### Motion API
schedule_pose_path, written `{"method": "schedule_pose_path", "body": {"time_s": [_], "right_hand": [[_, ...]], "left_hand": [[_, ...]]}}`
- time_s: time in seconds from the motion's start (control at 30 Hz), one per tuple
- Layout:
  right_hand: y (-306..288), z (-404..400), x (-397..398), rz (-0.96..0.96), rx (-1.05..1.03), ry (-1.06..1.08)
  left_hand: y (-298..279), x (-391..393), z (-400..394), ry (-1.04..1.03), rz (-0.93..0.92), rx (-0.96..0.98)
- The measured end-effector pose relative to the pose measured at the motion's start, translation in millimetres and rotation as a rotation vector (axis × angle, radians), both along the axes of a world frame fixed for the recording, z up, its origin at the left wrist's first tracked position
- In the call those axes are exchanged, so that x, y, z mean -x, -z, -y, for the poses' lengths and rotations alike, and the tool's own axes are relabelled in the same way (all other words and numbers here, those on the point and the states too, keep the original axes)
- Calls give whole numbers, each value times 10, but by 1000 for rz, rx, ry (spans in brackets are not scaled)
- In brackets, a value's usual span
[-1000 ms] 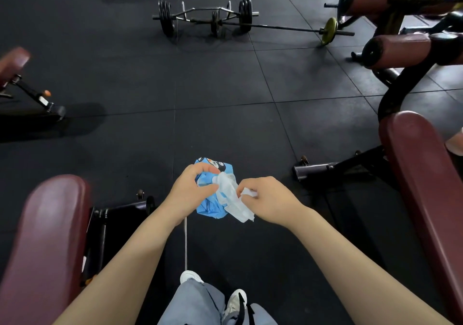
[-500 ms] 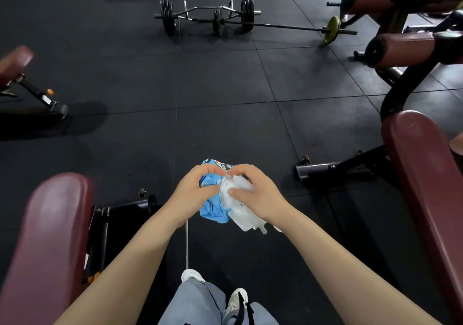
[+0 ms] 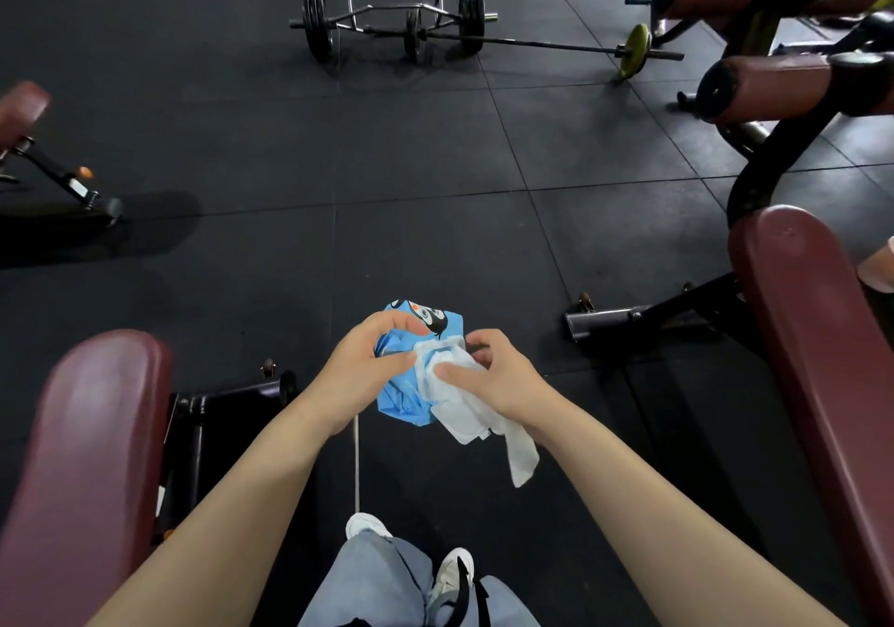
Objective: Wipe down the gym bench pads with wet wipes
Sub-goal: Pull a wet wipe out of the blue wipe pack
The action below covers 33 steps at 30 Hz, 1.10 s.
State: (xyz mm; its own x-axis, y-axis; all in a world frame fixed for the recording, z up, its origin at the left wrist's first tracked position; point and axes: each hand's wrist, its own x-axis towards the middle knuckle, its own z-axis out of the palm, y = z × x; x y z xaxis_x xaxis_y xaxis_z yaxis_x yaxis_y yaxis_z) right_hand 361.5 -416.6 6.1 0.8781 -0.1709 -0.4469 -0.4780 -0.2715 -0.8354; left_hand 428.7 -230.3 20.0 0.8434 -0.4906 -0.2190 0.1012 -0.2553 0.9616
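Note:
I stand between two maroon bench pads, one at lower left (image 3: 82,457) and one at right (image 3: 812,336). My left hand (image 3: 360,375) grips a crumpled blue wet wipe pack (image 3: 401,394) with a cartoon print, held above the floor. My right hand (image 3: 503,380) pinches a white wet wipe (image 3: 464,413) at the pack's clear flap; the wipe's loose end hangs down to the lower right, below my wrist.
Black rubber floor tiles lie all around. A loaded hex bar (image 3: 392,22) and a long barbell (image 3: 556,43) lie on the floor ahead. Roller pads on a machine (image 3: 774,84) stand at upper right, another bench's end (image 3: 22,109) at far left. My shoes (image 3: 454,563) show below.
My right hand has drawn more of the white wipe out of the pack, so a longer tail now hangs down. The pack has tilted slightly, showing its printed top.

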Motion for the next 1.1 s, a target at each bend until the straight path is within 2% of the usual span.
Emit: {"method": "schedule_pose_path", "body": {"time_s": [0.1,0.2,0.33,0.4,0.53,0.67,0.8,0.97,1.1], "right_hand": [[13,73,-12,-196,-61,-75],[26,119,-26,-258,-89,-103],[50,109,5,-240,-89,-66],[64,47,-6,-217,-71,-16],[152,-65,-62,-170,57,66],[148,-106,-100,-158,227,101],[182,-122,-121,-174,296,125],[219,-95,-118,-166,278,156],[275,-69,-96,-131,169,223]], "left_hand": [[-7,-14,-15,27,-15,-2],[8,-1,-16,42,-46,9],[33,12,-9,15,-67,49],[51,15,11,-6,-35,-1],[88,60,92,-27,83,-158],[143,91,158,-76,142,-213],[184,112,175,-96,172,-227],[187,132,175,-93,184,-220],[185,92,192,-46,215,-382]]}}
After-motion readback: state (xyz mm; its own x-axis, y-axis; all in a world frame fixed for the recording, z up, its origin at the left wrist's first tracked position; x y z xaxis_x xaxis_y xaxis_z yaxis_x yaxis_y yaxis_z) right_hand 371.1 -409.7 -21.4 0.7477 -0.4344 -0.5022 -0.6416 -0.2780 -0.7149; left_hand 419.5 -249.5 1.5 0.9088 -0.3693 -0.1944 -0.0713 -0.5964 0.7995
